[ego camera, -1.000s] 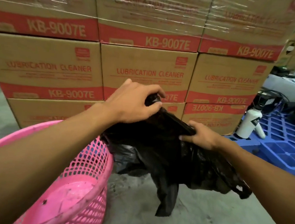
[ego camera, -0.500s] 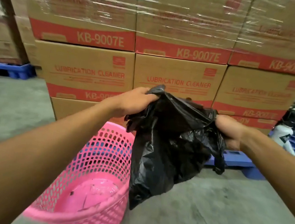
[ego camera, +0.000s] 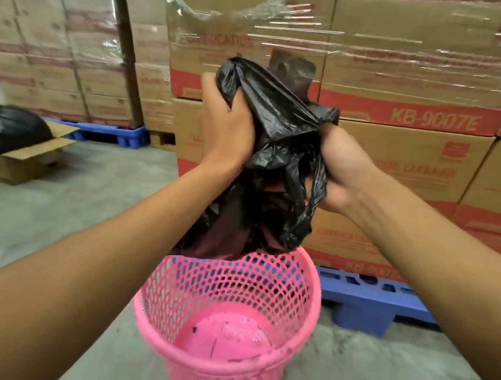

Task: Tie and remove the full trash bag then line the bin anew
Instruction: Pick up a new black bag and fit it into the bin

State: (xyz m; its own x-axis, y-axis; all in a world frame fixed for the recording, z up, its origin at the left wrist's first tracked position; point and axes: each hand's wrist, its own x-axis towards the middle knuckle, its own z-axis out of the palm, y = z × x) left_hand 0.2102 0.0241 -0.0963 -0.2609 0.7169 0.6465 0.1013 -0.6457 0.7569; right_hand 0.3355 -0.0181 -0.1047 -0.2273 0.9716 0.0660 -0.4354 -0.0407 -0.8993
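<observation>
A crumpled black bin bag [ego camera: 274, 148] hangs between my hands, its lower end just above the far rim of the pink mesh bin [ego camera: 220, 372]. My left hand [ego camera: 227, 127] grips the bag's upper left edge. My right hand [ego camera: 340, 169] clutches its right side. The bin stands upright on the concrete floor with no liner in it, its pink bottom showing a few dark specks. A tied full black trash bag [ego camera: 4, 125] rests in an open cardboard box [ego camera: 9, 165] at the far left.
Shrink-wrapped stacks of cardboard cartons [ego camera: 410, 114] on blue pallets [ego camera: 371, 302] rise right behind the bin. A second carton stack [ego camera: 57, 30] stands at the back left. Grey concrete floor [ego camera: 66, 214] lies to the left and around the bin.
The bag and both hands have risen and come closer together, now over the bin. My view has swung left, bringing the bin to the centre and the boxed full bag into sight.
</observation>
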